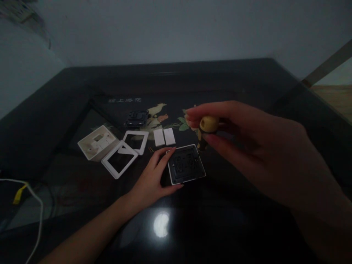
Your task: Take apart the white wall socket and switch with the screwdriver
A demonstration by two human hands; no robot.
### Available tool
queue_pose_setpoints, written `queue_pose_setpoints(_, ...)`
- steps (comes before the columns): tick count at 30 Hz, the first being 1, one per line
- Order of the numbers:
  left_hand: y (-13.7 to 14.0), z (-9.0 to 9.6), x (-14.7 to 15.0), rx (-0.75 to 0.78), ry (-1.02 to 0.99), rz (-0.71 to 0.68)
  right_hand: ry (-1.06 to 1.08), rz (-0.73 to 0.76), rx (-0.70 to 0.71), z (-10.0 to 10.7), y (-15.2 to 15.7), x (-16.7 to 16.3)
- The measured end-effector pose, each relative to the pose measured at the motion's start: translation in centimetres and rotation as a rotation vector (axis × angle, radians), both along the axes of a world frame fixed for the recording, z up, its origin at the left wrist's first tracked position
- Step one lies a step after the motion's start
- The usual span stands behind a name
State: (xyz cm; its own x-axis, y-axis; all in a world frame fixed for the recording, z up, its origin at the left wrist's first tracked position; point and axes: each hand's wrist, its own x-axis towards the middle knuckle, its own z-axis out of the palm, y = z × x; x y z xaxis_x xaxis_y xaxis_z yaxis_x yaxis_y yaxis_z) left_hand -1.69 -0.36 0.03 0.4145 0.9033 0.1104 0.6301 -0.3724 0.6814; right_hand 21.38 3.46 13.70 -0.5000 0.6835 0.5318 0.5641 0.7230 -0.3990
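Note:
My left hand (155,170) grips the left side of a wall switch box (186,164), a white-edged square with a black insert, lying on the dark table. My right hand (247,143) is closed around a yellow and black screwdriver (209,124), held upright near the box's right edge; its tip is hidden or too dark to make out. Two small brass screws (151,149) lie left of the box. Beyond it are two white rocker plates (164,137). Another black switch insert (136,118) sits farther back.
Two white square frames (120,174) overlap on the left, beside an open white back box (93,141). A white cable (41,212) with a yellow tag (19,195) runs along the lower left. The glossy dark table (233,77) meets a wall at the back.

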Motion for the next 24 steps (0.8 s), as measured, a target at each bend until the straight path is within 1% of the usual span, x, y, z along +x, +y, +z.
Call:
queue_pose_setpoints(1,0.0,-0.1,0.0,0.006,0.001,0.000,-0.004,0.026,-0.011,0.1,0.0,0.1)
queue_pose_setpoints(3,0.1,-0.2,0.0,0.021,0.008,-0.001,0.002,0.022,0.022,-0.1,0.2,0.0)
queue_pose_setpoints(7,0.1,-0.4,-0.1,0.029,0.007,0.000,0.009,-0.109,0.160,-0.8,0.2,-0.5)
queue_pose_setpoints(9,0.1,-0.3,-0.1,0.016,0.002,-0.002,0.006,-0.141,0.183,-1.0,0.1,-0.7)
queue_pose_setpoints(12,0.1,0.0,0.0,-0.003,0.002,-0.001,-0.010,-0.137,0.144,-0.6,-0.1,-0.5)
queue_pose_setpoints(16,0.1,0.1,0.1,-0.005,0.004,-0.004,-0.040,-0.015,0.049,0.1,-0.1,0.0)
queue_pose_setpoints(18,0.1,-0.1,0.0,0.008,0.009,-0.004,-0.028,0.012,0.048,0.0,0.0,0.0)
queue_pose_setpoints(20,0.1,-0.3,0.0,0.019,0.015,0.002,-0.020,-0.036,0.097,-0.3,0.1,-0.2)
queue_pose_setpoints(24,0.1,-0.2,0.0,0.009,0.006,-0.002,-0.023,-0.182,0.210,-0.8,0.0,-0.6)
